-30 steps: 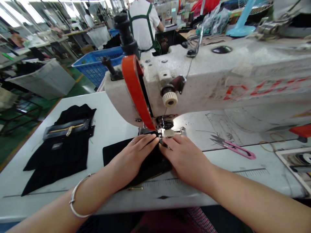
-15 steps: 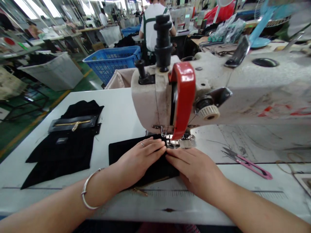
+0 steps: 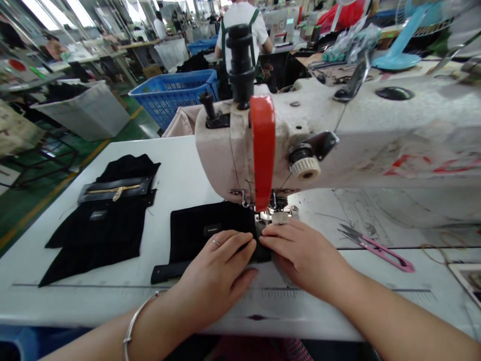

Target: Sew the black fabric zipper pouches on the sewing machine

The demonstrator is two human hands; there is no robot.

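Note:
A black fabric piece (image 3: pixel 191 220) with a small dark label (image 3: pixel 212 229) lies on the table, its right end at the presser foot (image 3: pixel 278 216) of a sewing machine (image 3: pixel 225 155). My left hand (image 3: pixel 221 271) rests on it with fingers stretched toward the needle area and thumb apart. A dark strip (image 3: pixel 165 272) sticks out at the piece's near left edge, partly under that hand. My right hand (image 3: pixel 304 253) lies at the piece's right edge, close to the presser foot, fingers extended and thumb hidden. The needle tip is hard to make out.
Pink-handled thread snips (image 3: pixel 387 253) lie right of my right hand. More black pieces (image 3: pixel 101 225), with a gold zipper (image 3: pixel 118 190), lie at the left. Beyond the table (image 3: pixel 180 175) stand a blue basket (image 3: pixel 173 93) and a person (image 3: pixel 240 30). A blue fan (image 3: pixel 398 50) stands behind the machine.
The black piece has shifted and now shows its label and dark strip; the zipper end at its near edge is out of sight. My left hand moved slightly nearer me, its thumb spreading.

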